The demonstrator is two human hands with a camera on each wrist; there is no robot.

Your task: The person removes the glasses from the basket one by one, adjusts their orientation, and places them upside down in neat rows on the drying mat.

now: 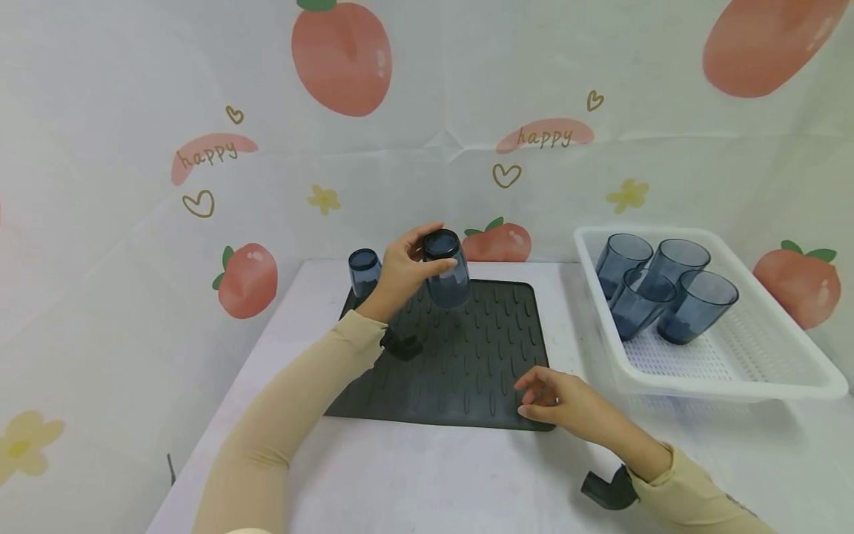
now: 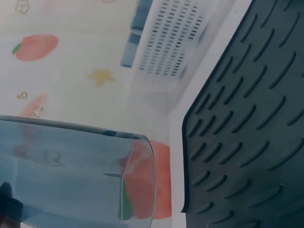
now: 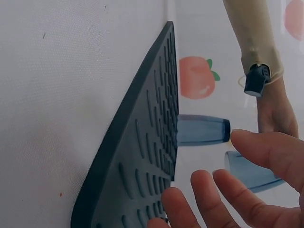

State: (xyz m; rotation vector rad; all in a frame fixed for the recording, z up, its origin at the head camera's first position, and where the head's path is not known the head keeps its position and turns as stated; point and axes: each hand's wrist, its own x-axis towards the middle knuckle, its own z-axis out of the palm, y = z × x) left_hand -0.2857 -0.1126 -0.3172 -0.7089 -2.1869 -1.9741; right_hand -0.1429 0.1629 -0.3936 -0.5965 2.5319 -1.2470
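Note:
My left hand [image 1: 405,268] grips a blue drinking glass [image 1: 448,285] near its thick base, mouth down, above the black drying mat [image 1: 467,371]. In the left wrist view that glass [image 2: 71,171] fills the lower left, with its rim apart from the mat. A second blue glass [image 1: 364,273] stands upside down on the mat's far left corner, partly behind my left hand. My right hand [image 1: 567,404] hovers over the mat's near right corner, fingers loosely bent around nothing. In the right wrist view its fingers [image 3: 247,199] are spread apart.
A white perforated basket [image 1: 734,389] stands on the right side of the table [image 1: 400,475]. Several blue glasses [image 1: 697,304] sit in its left part, mouths up. Behind the table hangs a patterned white cloth [image 1: 427,178].

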